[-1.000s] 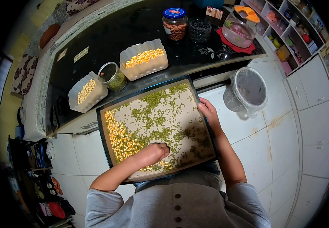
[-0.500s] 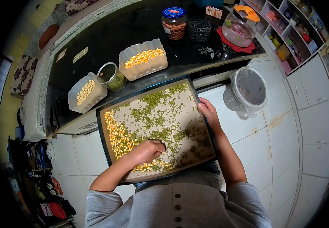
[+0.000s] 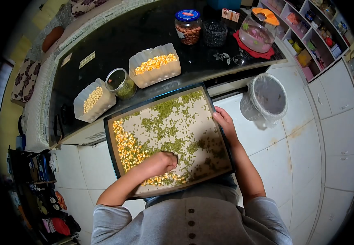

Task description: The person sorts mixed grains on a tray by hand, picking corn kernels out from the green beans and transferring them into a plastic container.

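A shallow dark-rimmed tray [image 3: 222, 173] rests at my lap, with green mung beans [image 3: 160, 126] scattered over its pale bottom. Yellow corn kernels [image 3: 123, 141] are gathered along the tray's left side and its near edge, some mixed with beans. My left hand [image 3: 161, 162] is low over the middle of the tray among the beans, its fingers curled together; whatever they pinch is hidden. At the tray's right edge my right hand [image 3: 224, 119] grips the rim, thumb on top and the other fingers mostly out of sight.
On the black table stand a tub of corn [image 3: 155, 69], a jar of mung beans [image 3: 121, 84], a tub of pale beans [image 3: 94, 101], a blue-lidded jar [image 3: 188, 29] and a glass pitcher [image 3: 256, 36]. A lined bin [image 3: 264, 98] is on the floor at right.
My left hand stays at nearly the same spot with its fingers turned slightly; a pale kernel seen by its fingertips no longer shows. My right hand keeps its hold on the tray.
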The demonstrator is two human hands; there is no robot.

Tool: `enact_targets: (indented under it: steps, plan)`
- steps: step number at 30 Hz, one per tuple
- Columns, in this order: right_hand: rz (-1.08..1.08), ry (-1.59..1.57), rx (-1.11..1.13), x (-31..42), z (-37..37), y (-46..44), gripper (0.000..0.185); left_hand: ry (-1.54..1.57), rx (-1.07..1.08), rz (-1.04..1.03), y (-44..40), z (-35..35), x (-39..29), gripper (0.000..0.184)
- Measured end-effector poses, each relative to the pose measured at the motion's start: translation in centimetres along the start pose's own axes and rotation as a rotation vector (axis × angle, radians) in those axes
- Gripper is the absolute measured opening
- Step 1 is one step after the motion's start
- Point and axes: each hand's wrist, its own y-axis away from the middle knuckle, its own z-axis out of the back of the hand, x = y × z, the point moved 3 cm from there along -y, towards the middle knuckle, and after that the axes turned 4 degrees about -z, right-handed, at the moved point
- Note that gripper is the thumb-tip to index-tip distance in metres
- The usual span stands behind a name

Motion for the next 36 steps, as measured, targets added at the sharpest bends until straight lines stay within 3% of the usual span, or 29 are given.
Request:
enact_targets:
  steps: [1, 4, 5, 11, 15, 17, 20, 24, 28, 36]
  plan:
    - [0.004, 0.000, 0.003, 0.0, 0.0, 0.0, 0.037, 0.061, 0.010, -0.008, -0.1, 1.1, 0.0, 0.005]
    - [0.009, 0.007, 0.017, 0.0, 0.0, -0.1, 0.038, -0.038, -0.267, 0.046, -1.0, 7.7, -0.4, 0.006]
    - [0.010, 0.014, 0.019, 0.0, 0.0, -0.1, 0.038, -0.163, -0.379, -0.022, -1.3, 10.2, -0.2, 0.006]
    - [0.036, 0.027, 0.017, -0.5, 0.4, -0.5, 0.038, -0.156, -0.812, 0.047, -4.2, 22.8, 1.0, 0.009]
    - [0.039, 0.019, 0.025, -0.4, 0.3, -0.3, 0.038, -0.177, -0.714, 0.185, -5.8, 24.2, 2.8, 0.011]
    - [0.036, 0.027, 0.029, -0.3, 0.3, -0.3, 0.038, -0.426, -0.732, 0.100, -5.6, 23.0, 2.7, 0.008]
    - [0.016, 0.019, 0.018, 0.2, -0.1, 0.1, 0.037, -0.240, -0.632, -0.053, -4.3, 18.5, 1.3, 0.010]
    - [0.018, 0.009, 0.014, -0.1, 0.0, -0.2, 0.037, -0.007, -0.194, -0.106, -2.2, 8.4, -0.4, 0.007]
    - [0.015, 0.022, 0.006, -0.3, 0.2, -0.3, 0.037, 0.042, 0.067, -0.138, 0.0, 0.4, -0.4, 0.014]
    - [0.014, 0.004, 0.007, -0.4, 0.3, -0.4, 0.038, -0.030, 0.092, -0.139, 1.6, -2.7, -0.3, 0.011]
